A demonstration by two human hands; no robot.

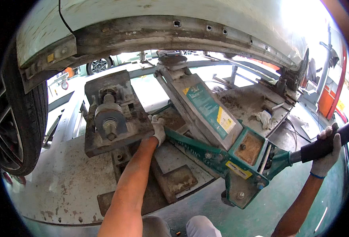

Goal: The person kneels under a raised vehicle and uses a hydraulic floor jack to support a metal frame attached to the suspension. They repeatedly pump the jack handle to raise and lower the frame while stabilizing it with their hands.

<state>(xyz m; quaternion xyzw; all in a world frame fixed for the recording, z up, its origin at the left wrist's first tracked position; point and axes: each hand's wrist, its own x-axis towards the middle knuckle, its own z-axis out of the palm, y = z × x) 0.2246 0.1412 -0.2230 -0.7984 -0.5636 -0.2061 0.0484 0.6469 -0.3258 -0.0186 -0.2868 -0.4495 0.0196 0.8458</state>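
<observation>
A green floor jack (pixel 237 158) with a grey lifting arm stands in the middle, its round saddle (pixel 173 60) raised to the underside of a white car's sill (pixel 162 31). My right hand (pixel 327 152), in a white glove, grips the jack's black handle (pixel 320 147) at the right. My left hand (pixel 157 127), also gloved, reaches forward and rests against the edge of a rusty metal support block (pixel 111 114) beside the jack's front frame. Whether its fingers hold the block's edge is hidden.
The car's front tyre (pixel 20 118) fills the left side. A dirty metal platform (pixel 63 177) with loose plates (pixel 178 179) lies below. A white rag (pixel 264 117) lies behind the jack. Orange equipment (pixel 328 94) stands at far right. My knees (pixel 178 228) show at the bottom.
</observation>
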